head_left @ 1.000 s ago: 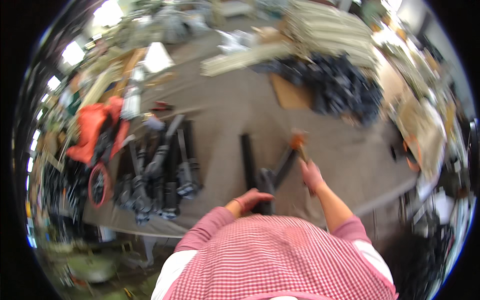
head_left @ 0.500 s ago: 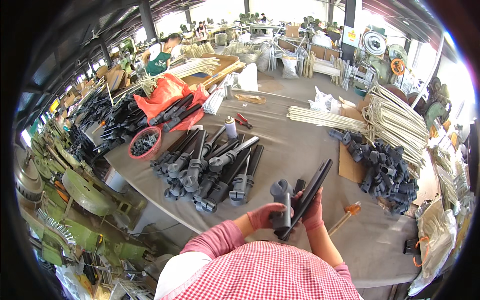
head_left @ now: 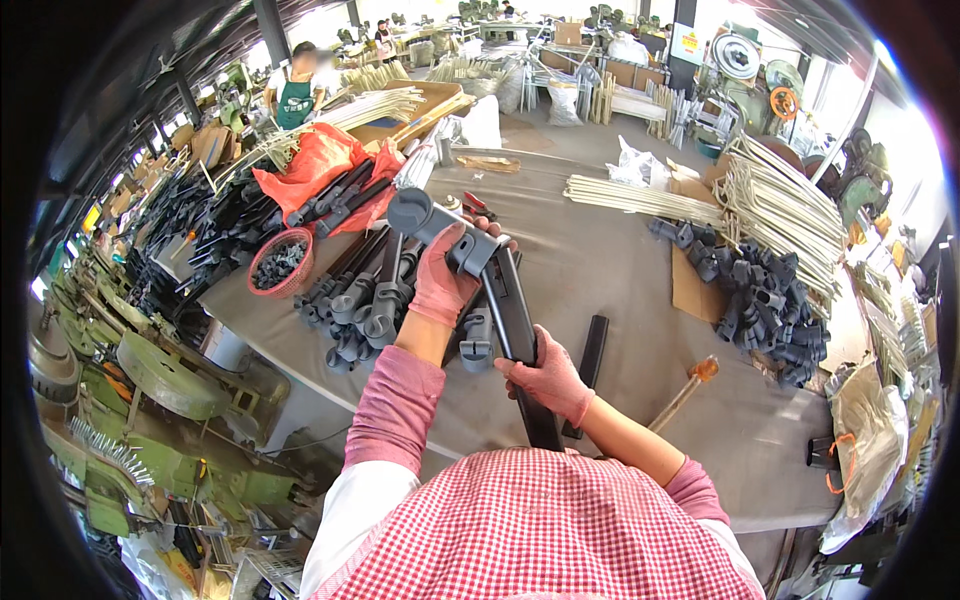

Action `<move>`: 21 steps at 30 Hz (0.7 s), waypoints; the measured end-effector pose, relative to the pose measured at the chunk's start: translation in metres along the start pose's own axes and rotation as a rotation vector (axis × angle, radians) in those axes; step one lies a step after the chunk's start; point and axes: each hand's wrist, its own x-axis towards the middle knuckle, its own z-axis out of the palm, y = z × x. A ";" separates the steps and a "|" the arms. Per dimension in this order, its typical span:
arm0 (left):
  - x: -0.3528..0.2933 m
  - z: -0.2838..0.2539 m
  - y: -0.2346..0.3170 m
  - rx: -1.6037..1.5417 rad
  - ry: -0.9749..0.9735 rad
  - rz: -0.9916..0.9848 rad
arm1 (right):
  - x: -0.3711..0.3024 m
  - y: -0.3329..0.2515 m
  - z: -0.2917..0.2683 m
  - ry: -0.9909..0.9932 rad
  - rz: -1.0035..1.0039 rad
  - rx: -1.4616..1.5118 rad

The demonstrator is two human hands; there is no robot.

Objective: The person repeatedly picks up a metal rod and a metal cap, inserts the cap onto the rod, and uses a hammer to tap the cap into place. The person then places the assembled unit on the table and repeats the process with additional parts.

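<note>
My left hand (head_left: pixel 448 282), in a pinkish glove, is wrapped round a dark grey plastic fitting (head_left: pixel 424 222) with a round head. The fitting sits at the upper end of a black tube (head_left: pixel 516 325), raised over the table. Lower down, my right hand (head_left: pixel 552 380), gloved alike, grips that tube, whose near end reaches toward my checked apron. Beside my right hand a second black tube (head_left: pixel 593 358) lies on the table. Left of the held piece, several black tubes with grey fittings (head_left: pixel 382 308) lie in a heap, partly hidden by my left arm.
A mallet with an amber head (head_left: pixel 704 368) lies to the right. Beyond it are a pile of loose grey fittings (head_left: pixel 765 310) and pale rods (head_left: pixel 775 220). A red basket (head_left: pixel 280 286) of small dark parts stands at the left edge. Red-handled pliers (head_left: pixel 480 207) lie farther back.
The fitting and tube have come together end to end. My left hand has moved up and away with the fitting; my right hand has shifted left and down the tube. The second tube now lies in plain view.
</note>
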 end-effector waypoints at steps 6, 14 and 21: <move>0.015 0.005 0.026 0.227 -0.054 -0.275 | -0.012 0.001 0.012 0.032 0.011 -0.255; -0.026 0.004 -0.039 0.481 0.011 -0.600 | -0.020 0.013 0.005 0.210 0.003 -0.073; -0.064 -0.077 -0.018 0.744 0.293 -0.695 | -0.045 0.078 -0.054 0.265 0.038 -0.059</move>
